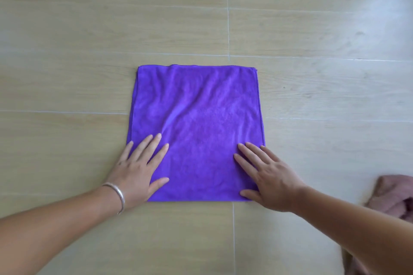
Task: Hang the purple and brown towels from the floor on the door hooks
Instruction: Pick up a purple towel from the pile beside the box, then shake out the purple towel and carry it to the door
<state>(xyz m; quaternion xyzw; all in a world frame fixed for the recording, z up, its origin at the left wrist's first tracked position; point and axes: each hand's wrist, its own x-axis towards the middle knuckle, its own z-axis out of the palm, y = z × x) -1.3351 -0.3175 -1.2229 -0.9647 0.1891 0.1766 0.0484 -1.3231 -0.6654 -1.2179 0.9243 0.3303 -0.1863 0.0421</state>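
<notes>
The purple towel lay spread flat on the floor at the centre of the frame, roughly square, with soft diagonal creases across its middle. The left hand rested flat on its lower left corner and the right hand on its lower right corner; both had straight, spread fingers and gripped nothing. The brown towel sat crumpled at the lower right edge of the frame, partly cut off, so its full extent could not be judged.

The purple towel appeared light, limp and plush, likely to sag and fold when lifted. It would probably handle best pinched at a corner or along the near hem. No door hooks were in view.
</notes>
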